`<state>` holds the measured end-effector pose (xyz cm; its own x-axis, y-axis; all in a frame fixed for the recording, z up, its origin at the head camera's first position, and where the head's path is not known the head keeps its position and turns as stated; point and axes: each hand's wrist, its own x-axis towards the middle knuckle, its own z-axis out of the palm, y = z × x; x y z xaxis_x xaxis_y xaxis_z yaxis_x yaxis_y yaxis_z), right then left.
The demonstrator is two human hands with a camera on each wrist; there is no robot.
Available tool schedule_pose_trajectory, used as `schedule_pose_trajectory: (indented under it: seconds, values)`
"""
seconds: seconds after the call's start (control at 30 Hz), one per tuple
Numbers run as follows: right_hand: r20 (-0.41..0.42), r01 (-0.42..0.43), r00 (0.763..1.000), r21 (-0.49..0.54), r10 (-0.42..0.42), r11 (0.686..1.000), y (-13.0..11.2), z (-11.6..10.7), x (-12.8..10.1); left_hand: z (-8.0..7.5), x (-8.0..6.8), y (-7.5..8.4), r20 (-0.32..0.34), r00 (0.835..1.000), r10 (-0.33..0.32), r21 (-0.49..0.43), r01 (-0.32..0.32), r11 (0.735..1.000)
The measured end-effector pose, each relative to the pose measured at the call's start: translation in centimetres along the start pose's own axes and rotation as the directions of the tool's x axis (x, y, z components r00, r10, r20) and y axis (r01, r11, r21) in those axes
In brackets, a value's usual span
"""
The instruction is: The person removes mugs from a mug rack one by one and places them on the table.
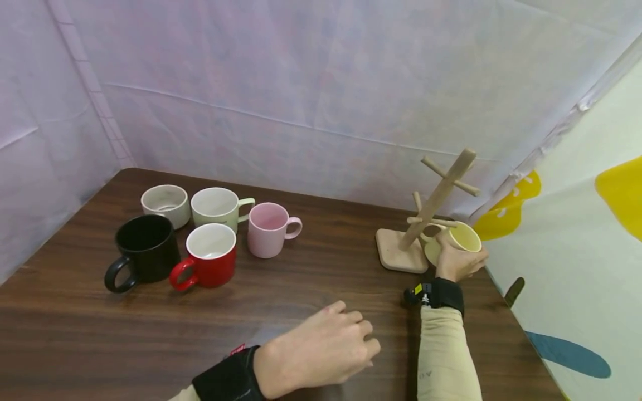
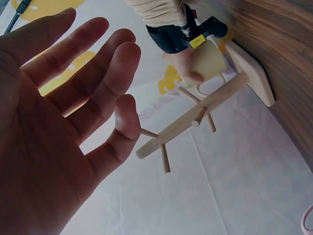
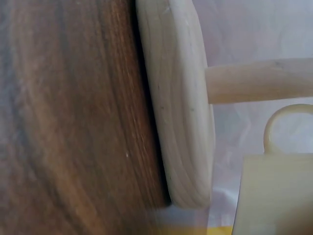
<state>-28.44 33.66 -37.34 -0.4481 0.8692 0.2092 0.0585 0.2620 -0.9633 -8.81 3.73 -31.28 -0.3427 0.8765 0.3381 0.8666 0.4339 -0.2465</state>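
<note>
My right hand grips a pale yellow mug at the right of the table, close to a wooden mug tree. The mug's mouth faces away from the tree, and its handle points toward the post, near a lower peg. Whether that peg passes through the handle I cannot tell. In the right wrist view the mug is off the table, beside the tree's base. My left hand is at the front of the table; the left wrist view shows its fingers loosely bent, holding nothing.
On the left of the brown table stand a black mug, a red mug, a pink mug, a pale green mug and a whitish cup. A white cloth hangs behind.
</note>
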Motion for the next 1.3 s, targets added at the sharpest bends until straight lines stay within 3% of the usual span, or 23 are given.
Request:
schedule_pose_trajectory:
  seconds: [0.37, 0.8, 1.1, 1.3]
  values:
    - [0.064, -0.002, 0.998, -0.049, 0.005, 0.999, -0.2, -2.0, 0.0, -0.3, 0.0, -0.2, 0.012, 1.000, -0.001, -0.005, 0.001, 1.000]
    - [0.212, 0.078, 0.976, -0.131, -0.049, 0.988, -0.5, -4.8, -0.5, -0.5, -0.3, -0.3, 0.007, 1.000, -0.006, 0.017, 0.006, 1.000]
    - [0.273, 0.075, 0.962, -0.144, -0.033, 0.987, -1.9, -6.7, -1.3, -0.4, -0.3, -0.1, -0.025, 1.000, -0.014, 0.046, 0.015, 0.999]
    - [0.293, 0.132, 0.951, -0.087, -0.102, 0.987, -3.6, -7.7, -1.7, -0.7, -0.5, -0.5, -0.055, 0.997, -0.061, 0.093, 0.066, 0.994]
